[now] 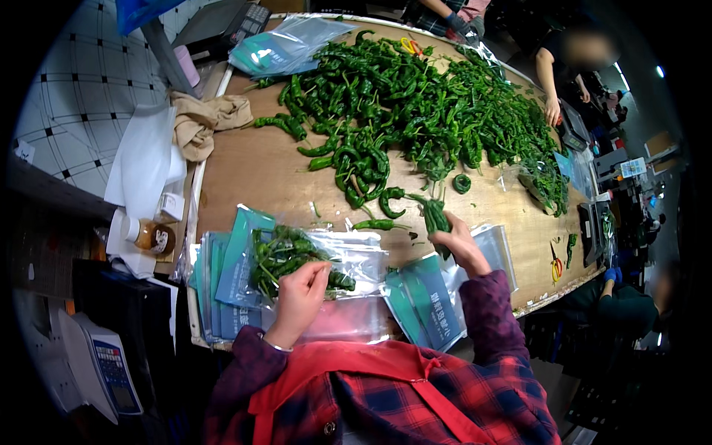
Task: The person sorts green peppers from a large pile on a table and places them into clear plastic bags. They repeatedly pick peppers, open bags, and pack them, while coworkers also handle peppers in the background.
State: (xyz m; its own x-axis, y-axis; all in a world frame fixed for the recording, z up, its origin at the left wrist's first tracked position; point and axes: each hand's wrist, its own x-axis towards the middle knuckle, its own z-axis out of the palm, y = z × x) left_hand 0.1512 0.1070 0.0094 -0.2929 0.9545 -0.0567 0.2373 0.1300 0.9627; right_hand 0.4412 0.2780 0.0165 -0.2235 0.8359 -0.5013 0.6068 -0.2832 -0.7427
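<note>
Pinched fingers of my left hand (301, 295) are at the mouth of a clear plastic bag (359, 245) with a teal printed end. Several green peppers (283, 253) lie inside that bag. To the right, my right hand (463, 245) grips a small bunch of green peppers (435, 216) just above the tabletop. A large heap of green peppers (384, 105) covers the far part of the wooden table (245, 178). Between my hands and the heap lie a curled pepper (391, 204) and a straight pepper (381, 225).
Printed bags lie in stacks on the left (208, 289) and right (425, 303). Scissors (556, 268) rest near the right edge, another pair (410, 47) by the heap. A jar (153, 236) and brown cloth (206, 119) sit left. Other people work around the table.
</note>
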